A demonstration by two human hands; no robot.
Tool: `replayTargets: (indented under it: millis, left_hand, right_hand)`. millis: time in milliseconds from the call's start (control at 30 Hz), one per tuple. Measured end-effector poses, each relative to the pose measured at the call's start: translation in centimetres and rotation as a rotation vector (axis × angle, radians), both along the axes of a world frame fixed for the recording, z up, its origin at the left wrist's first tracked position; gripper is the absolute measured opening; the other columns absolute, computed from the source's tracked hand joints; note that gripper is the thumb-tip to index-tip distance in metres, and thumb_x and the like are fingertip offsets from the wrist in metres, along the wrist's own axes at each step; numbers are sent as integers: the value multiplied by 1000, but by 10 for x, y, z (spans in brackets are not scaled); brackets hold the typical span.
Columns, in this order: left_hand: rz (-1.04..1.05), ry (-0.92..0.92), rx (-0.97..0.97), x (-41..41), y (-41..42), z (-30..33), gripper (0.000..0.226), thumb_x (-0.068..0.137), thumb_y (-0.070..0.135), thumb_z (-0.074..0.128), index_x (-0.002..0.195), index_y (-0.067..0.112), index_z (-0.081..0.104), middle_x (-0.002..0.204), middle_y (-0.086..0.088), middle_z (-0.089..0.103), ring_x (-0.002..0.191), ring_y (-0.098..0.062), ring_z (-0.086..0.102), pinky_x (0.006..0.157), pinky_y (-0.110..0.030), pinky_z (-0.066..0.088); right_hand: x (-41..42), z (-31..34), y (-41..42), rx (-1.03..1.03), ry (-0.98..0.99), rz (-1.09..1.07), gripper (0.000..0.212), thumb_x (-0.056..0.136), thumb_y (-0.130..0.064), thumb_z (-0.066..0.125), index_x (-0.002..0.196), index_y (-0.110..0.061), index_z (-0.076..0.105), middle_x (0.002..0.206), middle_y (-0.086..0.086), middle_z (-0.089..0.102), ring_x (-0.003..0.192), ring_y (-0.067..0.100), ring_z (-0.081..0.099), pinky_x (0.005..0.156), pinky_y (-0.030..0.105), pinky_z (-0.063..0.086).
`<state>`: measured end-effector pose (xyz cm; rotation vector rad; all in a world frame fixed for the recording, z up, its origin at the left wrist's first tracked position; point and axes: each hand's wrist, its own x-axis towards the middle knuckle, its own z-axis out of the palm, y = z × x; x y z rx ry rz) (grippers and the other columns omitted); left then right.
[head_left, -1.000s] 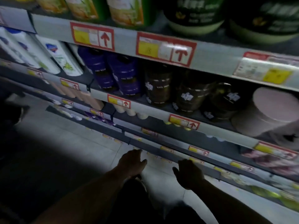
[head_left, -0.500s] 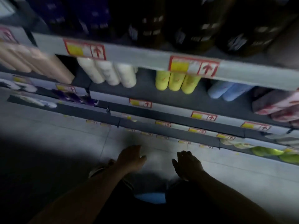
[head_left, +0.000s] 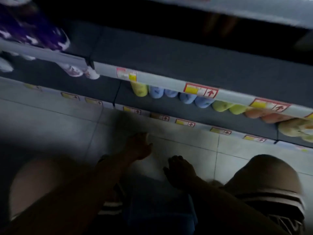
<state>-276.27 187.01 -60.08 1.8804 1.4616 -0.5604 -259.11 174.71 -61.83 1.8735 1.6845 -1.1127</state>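
Observation:
My left hand (head_left: pixel 139 146) hangs over the tiled floor (head_left: pixel 183 150) in front of the low store shelves, fingers loose and holding nothing. My right hand (head_left: pixel 179 170) is a little lower and to the right, fingers relaxed and empty too. Both forearms run down to the bottom of the view, dark in shadow. The shelf edge (head_left: pixel 169 82) with red and yellow price tags (head_left: pixel 200 90) lies beyond the hands, apart from them. The whole view is blurred.
Under the shelf edge sit rows of bottles: a yellow one (head_left: pixel 139 89), blue ones (head_left: pixel 186 98), green ones (head_left: pixel 227 106), orange ones (head_left: pixel 264 115). Purple packs (head_left: pixel 33 33) stand at top left. My bent knees (head_left: pixel 267 175) and a blue thing (head_left: pixel 159 206) fill the bottom.
The view has dropped from the upper shelves to the lowest ones and the floor; my knees have come into view. Both hands stay empty, low in front of me.

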Motion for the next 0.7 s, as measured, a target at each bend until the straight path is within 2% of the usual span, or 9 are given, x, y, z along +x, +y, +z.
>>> replayTargets:
  millis: [133, 267, 367, 467, 600, 700]
  left_hand:
    - [7, 25, 8, -5, 0, -71, 74, 105, 57, 43, 165, 19, 23, 169, -10, 30, 153, -32, 32, 125, -45, 26]
    - [16, 15, 42, -7, -12, -93, 74, 104, 57, 46, 164, 17, 26, 167, -12, 33, 151, -33, 36, 123, -48, 32]
    - [60, -34, 75, -8, -21, -80, 71, 104, 54, 50, 160, 14, 34, 161, -13, 42, 145, -32, 43, 119, -47, 39]
    - [15, -76, 120, -11, -31, -57, 75, 102, 58, 46, 162, 16, 32, 165, -11, 37, 148, -32, 40, 122, -45, 34]
    - [-26, -96, 228, -8, -33, -30, 65, 103, 50, 46, 159, 19, 34, 162, -10, 41, 146, -31, 41, 120, -44, 34]
    - [-71, -71, 232, -7, -46, -20, 68, 104, 54, 43, 162, 21, 29, 165, -8, 36, 149, -28, 37, 123, -44, 29]
  right_hand:
    - [-2, -59, 13, 42, -85, -10, 56, 106, -54, 39, 148, -17, 44, 147, 9, 47, 131, 27, 49, 104, 41, 46]
    - [6, -80, 16, 129, -149, -11, 58, 105, -55, 40, 149, -16, 45, 149, 10, 48, 133, 26, 49, 106, 42, 48]
    - [9, -66, 10, 184, -195, -6, 58, 105, -56, 39, 146, -15, 47, 144, 10, 51, 128, 26, 52, 102, 41, 50]
    - [4, -37, 3, 191, -221, 6, 60, 105, -58, 36, 147, -15, 46, 144, 12, 50, 128, 28, 52, 102, 43, 49]
    - [-2, -5, 9, 250, -228, 4, 59, 105, -58, 33, 141, -15, 50, 142, 13, 53, 128, 31, 52, 104, 46, 48]
    - [-7, 10, 3, 239, -232, 3, 62, 105, -59, 29, 145, -15, 47, 146, 14, 50, 132, 32, 49, 109, 44, 44]
